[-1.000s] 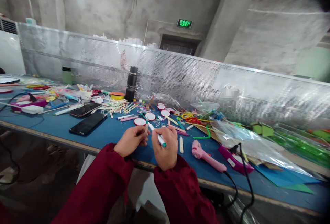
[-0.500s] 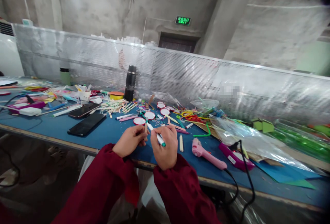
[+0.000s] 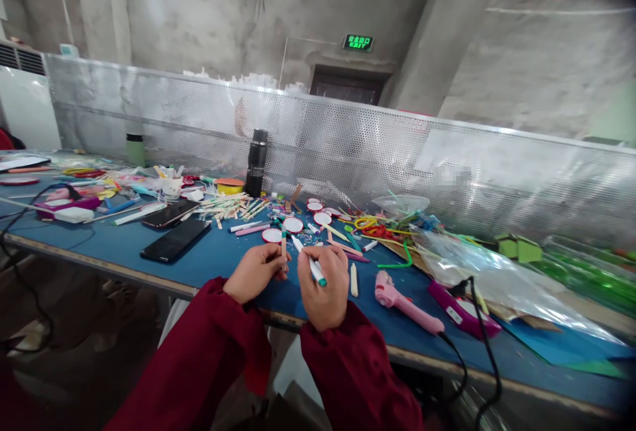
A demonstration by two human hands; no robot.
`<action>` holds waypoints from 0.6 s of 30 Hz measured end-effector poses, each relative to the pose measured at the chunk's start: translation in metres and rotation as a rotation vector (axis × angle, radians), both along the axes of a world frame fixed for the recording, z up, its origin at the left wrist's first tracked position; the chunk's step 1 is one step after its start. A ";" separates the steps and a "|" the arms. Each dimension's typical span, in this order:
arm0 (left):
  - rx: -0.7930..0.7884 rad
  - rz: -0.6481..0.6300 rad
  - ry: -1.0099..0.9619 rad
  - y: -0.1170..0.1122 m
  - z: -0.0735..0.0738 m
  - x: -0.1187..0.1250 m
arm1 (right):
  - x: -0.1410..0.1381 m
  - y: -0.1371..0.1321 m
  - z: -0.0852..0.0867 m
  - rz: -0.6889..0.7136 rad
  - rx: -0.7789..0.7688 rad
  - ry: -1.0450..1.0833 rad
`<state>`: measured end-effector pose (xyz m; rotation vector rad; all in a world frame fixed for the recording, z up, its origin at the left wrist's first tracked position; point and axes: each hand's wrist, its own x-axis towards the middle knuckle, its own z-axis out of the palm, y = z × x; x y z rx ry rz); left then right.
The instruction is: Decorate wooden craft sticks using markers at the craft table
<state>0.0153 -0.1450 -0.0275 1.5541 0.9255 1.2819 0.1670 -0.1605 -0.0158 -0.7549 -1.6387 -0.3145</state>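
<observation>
My left hand (image 3: 256, 272) is closed around a thin wooden craft stick (image 3: 283, 245) that stands nearly upright, its upper part coloured green. My right hand (image 3: 322, 285) grips a white marker with a teal end (image 3: 312, 265), the tip pointing at the stick. Both hands hover over the near edge of the blue table (image 3: 218, 255). Red sleeves cover both forearms. Just beyond the hands lie round white discs with red rims (image 3: 293, 224) and loose sticks.
Two dark phones (image 3: 175, 240) lie to the left. A pink glue gun (image 3: 405, 302) with a black cord and a purple one (image 3: 464, 308) lie to the right, beside clear plastic bags (image 3: 497, 272). A black flask (image 3: 256, 163) stands by the perforated metal screen (image 3: 348, 146).
The stick in my left hand has turned more upright. The view has shifted slightly; both hands stay in about the same place.
</observation>
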 end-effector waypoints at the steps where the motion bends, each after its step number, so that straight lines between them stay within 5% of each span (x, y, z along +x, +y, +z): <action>1: -0.002 -0.002 -0.002 0.000 0.000 0.000 | 0.000 0.000 0.000 0.000 0.003 0.001; 18: 0.010 0.035 0.040 -0.003 0.003 0.000 | 0.001 0.001 -0.001 0.017 0.021 0.000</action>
